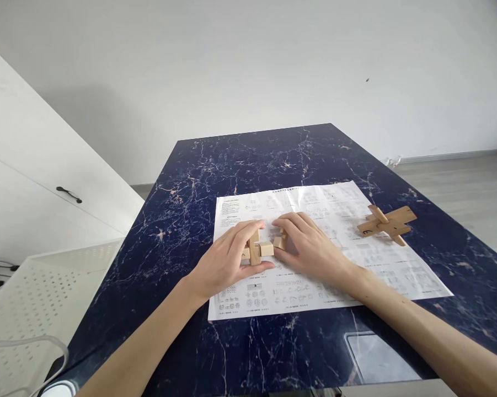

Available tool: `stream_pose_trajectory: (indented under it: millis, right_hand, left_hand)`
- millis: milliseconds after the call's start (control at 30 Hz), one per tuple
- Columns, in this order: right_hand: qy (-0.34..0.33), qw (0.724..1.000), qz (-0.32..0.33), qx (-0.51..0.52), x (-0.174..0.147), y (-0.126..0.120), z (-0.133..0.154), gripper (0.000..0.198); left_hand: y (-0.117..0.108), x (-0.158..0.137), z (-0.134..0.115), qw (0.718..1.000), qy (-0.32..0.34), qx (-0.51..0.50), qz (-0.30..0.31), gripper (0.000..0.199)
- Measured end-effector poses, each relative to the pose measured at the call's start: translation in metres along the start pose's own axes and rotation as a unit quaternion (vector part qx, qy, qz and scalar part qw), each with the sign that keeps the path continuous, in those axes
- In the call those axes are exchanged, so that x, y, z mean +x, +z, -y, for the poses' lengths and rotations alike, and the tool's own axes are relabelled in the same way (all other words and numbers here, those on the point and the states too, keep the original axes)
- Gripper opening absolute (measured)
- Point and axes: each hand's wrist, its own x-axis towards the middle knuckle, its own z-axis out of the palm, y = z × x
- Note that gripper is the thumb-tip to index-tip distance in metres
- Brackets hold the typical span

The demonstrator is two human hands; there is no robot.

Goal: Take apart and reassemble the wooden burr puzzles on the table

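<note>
My left hand [234, 251] grips a cross-shaped assembly of light wooden puzzle pieces [255, 248], thumb below and fingers above. A block end of it points right, toward my other hand. My right hand [306, 242] is closed on a smaller wooden puzzle piece [279, 241], mostly hidden behind its fingers. The two wooden parts are close together, with a narrow gap between them. Both hands are over a printed instruction sheet [289, 286] covered in small diagrams and text.
Another assembled wooden puzzle [389, 222], with crossing bars, lies at the sheet's right edge. The dark blue marbled table [248, 160] reaches toward a pale wall. To the left stand a white cabinet [37, 132] and a perforated white surface [53, 292] with a cable.
</note>
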Motion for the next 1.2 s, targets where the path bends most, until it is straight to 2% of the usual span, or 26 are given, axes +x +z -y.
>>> stream_pose_trajectory:
  millis: [233,433,767,867,1000,1067,1200]
  right_hand:
    - [-0.019,0.999,-0.014,0.033,-0.001,-0.004,-0.003,0.040]
    - [-0.055,0.995,-0.058,0.066,0.001,-0.010,0.005,0.035]
    - [-0.070,0.990,-0.066,0.106,0.000,-0.012,0.011,0.025]
    - [-0.021,0.987,-0.043,0.156,0.000,-0.015,0.014,0.017]
    - [0.040,0.970,0.052,0.236,-0.001,-0.018,0.017,0.027]
    - [0.039,0.964,0.084,0.249,-0.002,-0.018,0.017,0.028]
    - [0.030,0.970,0.086,0.227,-0.002,-0.015,0.018,0.025]
  left_hand:
    - [0.000,0.003,-0.005,0.998,-0.052,-0.017,-0.001,0.085]
    - [0.002,0.001,-0.001,0.998,-0.047,-0.007,-0.051,0.075]
    - [0.002,0.002,-0.004,0.995,-0.082,0.004,-0.053,0.070]
    - [0.003,0.002,-0.005,0.995,-0.083,-0.009,-0.054,0.075]
    - [0.003,0.003,-0.006,0.995,-0.090,-0.011,-0.033,0.086]
    - [0.003,0.002,-0.006,0.996,-0.086,-0.017,-0.019,0.080]
    - [0.004,0.000,-0.007,0.996,-0.078,-0.044,-0.005,0.066]
